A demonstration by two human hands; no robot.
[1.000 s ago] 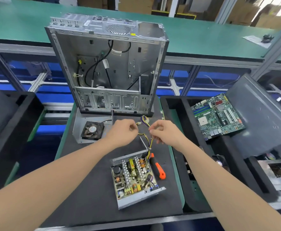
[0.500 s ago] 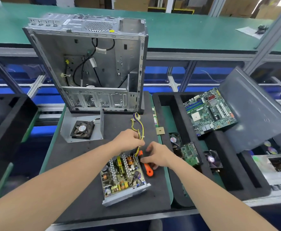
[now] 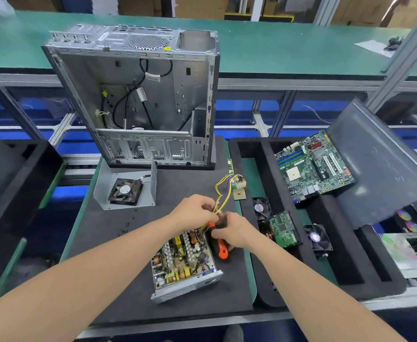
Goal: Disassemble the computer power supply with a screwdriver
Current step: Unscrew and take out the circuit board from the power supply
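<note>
Orange screwdriver (image 3: 221, 251) lengthwise, handle nearest

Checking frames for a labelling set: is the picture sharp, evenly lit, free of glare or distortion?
Head view: even overhead light, only faint shadows; the wide lens bows the green bench edge; slight motion blur where the left hand holds the wires and the right hand grips the screwdriver; the power supply reads sharp; blown-out glare in the top right corner.
</note>
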